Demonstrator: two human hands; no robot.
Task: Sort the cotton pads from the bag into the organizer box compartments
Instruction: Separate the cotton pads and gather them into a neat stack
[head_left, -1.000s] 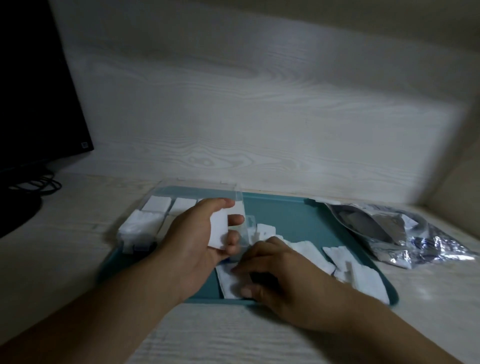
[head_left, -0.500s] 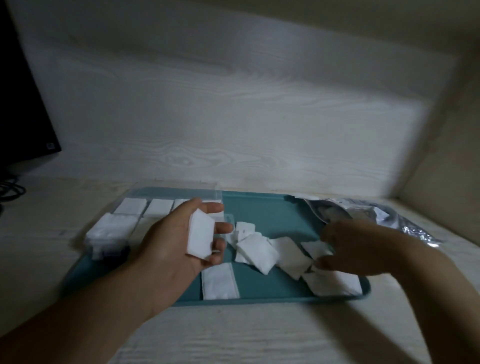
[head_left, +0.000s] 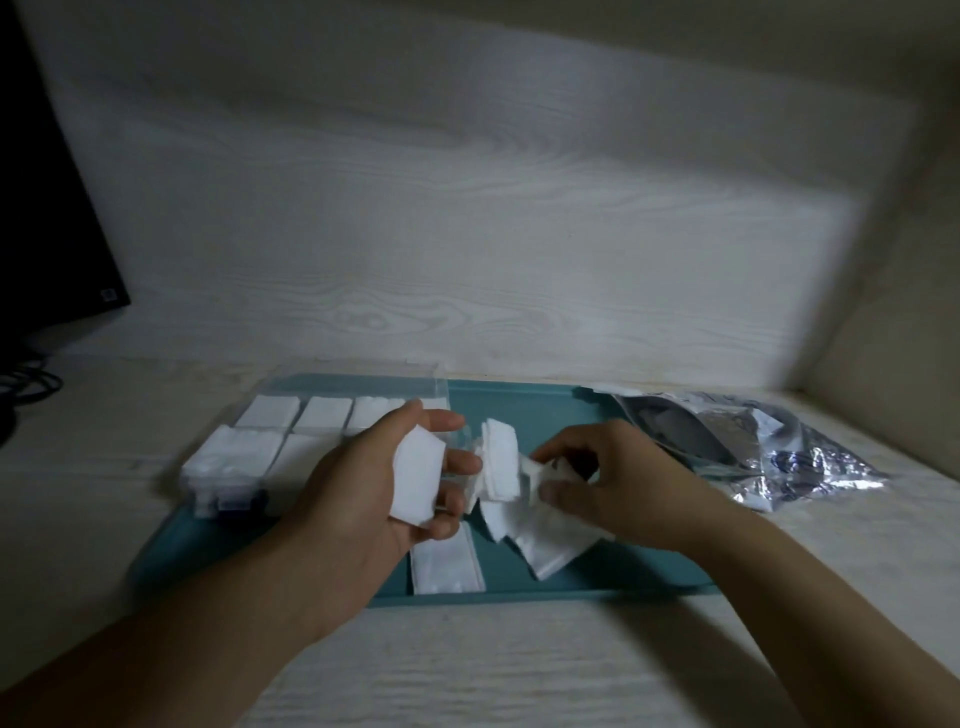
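My left hand holds a small stack of white cotton pads above the teal tray. Just to its right, my right hand pinches another cotton pad over a loose pile of pads on the tray. One pad lies flat near the tray's front edge. The clear organizer box sits on the tray's left part, with pads in its compartments. The silvery bag lies at the right, past the tray's edge.
A dark monitor and cables stand at the far left. A pale wood-grain wall runs behind the tray, with a side wall at the right. The desk is light wood.
My right hand has come back left from beside the bag to the pile, now pinching a pad. The left hand still holds its stack, slightly higher and more central.
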